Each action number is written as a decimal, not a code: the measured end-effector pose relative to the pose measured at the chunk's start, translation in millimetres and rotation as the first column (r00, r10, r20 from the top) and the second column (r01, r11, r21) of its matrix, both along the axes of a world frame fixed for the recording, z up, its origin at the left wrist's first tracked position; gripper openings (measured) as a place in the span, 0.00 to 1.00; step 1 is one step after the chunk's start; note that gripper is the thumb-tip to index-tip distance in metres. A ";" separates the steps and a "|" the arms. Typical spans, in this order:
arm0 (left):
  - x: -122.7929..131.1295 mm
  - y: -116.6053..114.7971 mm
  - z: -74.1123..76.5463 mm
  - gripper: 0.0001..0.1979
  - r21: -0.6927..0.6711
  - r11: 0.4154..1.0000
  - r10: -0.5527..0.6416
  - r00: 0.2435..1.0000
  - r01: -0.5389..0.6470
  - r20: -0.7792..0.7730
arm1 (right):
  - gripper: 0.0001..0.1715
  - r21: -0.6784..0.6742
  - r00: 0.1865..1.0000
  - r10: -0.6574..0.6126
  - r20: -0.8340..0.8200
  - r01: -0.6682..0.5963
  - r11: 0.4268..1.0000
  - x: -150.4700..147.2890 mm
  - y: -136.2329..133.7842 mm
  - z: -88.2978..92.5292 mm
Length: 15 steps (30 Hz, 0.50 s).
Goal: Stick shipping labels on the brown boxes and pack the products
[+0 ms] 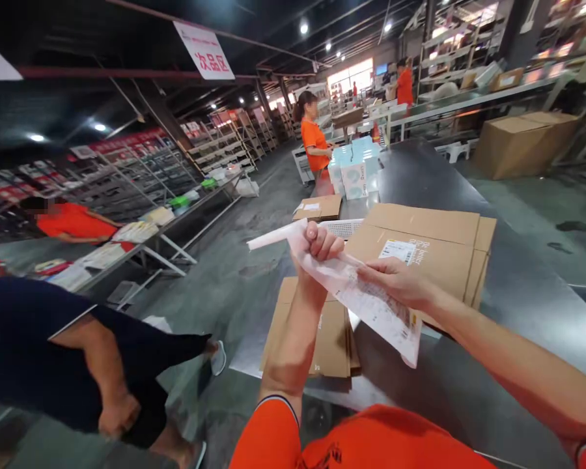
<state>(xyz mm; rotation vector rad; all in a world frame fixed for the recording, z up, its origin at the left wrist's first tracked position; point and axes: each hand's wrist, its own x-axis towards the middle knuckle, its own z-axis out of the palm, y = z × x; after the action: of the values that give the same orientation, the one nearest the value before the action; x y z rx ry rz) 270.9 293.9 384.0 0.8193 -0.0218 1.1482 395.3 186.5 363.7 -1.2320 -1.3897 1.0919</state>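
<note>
Okay, so your left hand [321, 242] is balled into a fist around the upper part of a white plastic bag [366, 301], with a narrow twist of it poking out past your knuckles. Your right hand [395, 279] has the same bag pinched between thumb and fingers further down. Looks to me like that two-point hold keeps the thin stuff stretched and stops it flopping about, but that's just my read. I can't make out the print on it or tell what's inside.

The bag is up in the air in front of you, over the near part of the metal table [415, 176]. Behind your right hand there's a big stack of flat cardboard [439, 228], and a smaller cardboard stack [333, 335] sits below, partly hidden by your left forearm. They're probably laid flat to save room, though together they crowd your end. Further on there's a white perforated tray [346, 228], mostly blocked by your hands and the cardboard, then some light-blue boxes [356, 170] beside a co-worker in orange [314, 138]. Off to your left, someone in a dark shirt [34, 352] takes up the aisle.
</note>
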 end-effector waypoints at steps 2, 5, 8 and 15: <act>7.8 -2.8 -2.6 0.20 0.017 1.000 -0.002 1.000 0.002 0.024 | 0.36 -0.021 1.000 0.002 -0.009 -0.003 1.000 18.4 -4.6 -3.4; 27.7 -8.8 -4.7 0.21 0.040 0.999 -0.024 0.999 0.023 0.024 | 0.36 -0.036 0.999 0.008 -0.034 -0.010 0.999 41.5 -7.4 -4.8; 51.6 -12.1 0.0 0.22 0.048 0.993 -0.109 0.994 0.110 -0.017 | 0.36 -0.021 0.999 -0.019 -0.037 0.018 1.000 59.7 -8.2 -4.9; 72.9 17.1 34.3 0.22 0.058 0.994 0.085 0.993 -0.090 0.084 | 0.30 0.041 0.907 -0.361 -0.219 0.378 0.925 109.3 -18.9 -7.4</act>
<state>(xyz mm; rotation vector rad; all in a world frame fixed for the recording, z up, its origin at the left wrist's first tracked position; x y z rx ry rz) 343.8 311.1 418.3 0.8342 -0.0901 1.2681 504.6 167.6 356.3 -1.2213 -0.9809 0.8595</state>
